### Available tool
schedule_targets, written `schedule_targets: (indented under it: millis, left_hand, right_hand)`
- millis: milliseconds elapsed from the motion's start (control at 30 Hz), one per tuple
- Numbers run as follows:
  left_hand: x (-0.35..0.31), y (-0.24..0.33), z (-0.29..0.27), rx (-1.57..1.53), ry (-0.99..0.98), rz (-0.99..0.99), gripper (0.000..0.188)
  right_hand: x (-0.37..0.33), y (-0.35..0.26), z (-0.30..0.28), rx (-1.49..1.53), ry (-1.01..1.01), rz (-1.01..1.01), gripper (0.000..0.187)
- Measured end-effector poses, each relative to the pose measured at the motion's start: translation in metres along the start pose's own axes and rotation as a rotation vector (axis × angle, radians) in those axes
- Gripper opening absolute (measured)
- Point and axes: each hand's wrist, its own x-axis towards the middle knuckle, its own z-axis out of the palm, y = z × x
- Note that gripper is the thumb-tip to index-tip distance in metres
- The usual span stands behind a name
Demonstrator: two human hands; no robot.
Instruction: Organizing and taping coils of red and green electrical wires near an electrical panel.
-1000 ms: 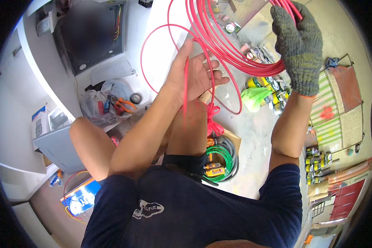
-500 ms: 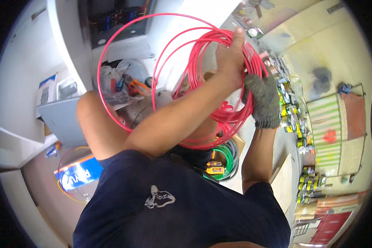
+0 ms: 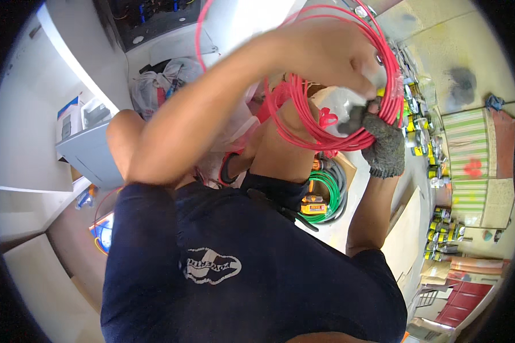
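Observation:
A coil of red cable [image 3: 311, 117] hangs in front of me at the upper right. My right hand [image 3: 381, 143], in a dark grey glove with fingertips bare, is closed round the coil's lower right side. My bare left hand [image 3: 340, 60] reaches across the coil's upper part, its fingers curled in at the strands; blur and the hand itself hide part of the grip. A looser loop of the cable swings out to the left behind my left forearm and runs past the top edge.
Below the coil lie a green cable coil [image 3: 327, 191] and a yellow-orange tool [image 3: 313, 207]. Plastic bags [image 3: 149, 91] sit by the white cabinet [image 3: 74, 51] on the left. Several cans [image 3: 420, 140] line the right side. A flat board [image 3: 403, 234] lies at right.
The coil has shifted right in the view, in my gloved right hand. My left hand has turned and moved from the coil's top toward its inner side. The loose loop has swung upward.

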Motion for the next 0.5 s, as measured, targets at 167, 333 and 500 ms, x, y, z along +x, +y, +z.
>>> schedule_targets:
  millis: [167,333,500]
  left_hand:
    - [-0.069,-0.024,-0.068,0.307,1.178,0.085,0.038]
    - [-0.137,-0.087,0.034,-0.48,0.619,-0.814,0.076]
    - [-0.129,-0.074,0.13,-1.111,1.001,-0.767,0.038]
  right_hand:
    - [0.004,0.001,-0.036,0.1,-0.072,0.013,0.024]
    - [0.007,0.005,-0.049,0.171,-0.085,0.03,0.017]
    - [0.008,0.007,-0.041,0.103,-0.109,0.006,0.024]
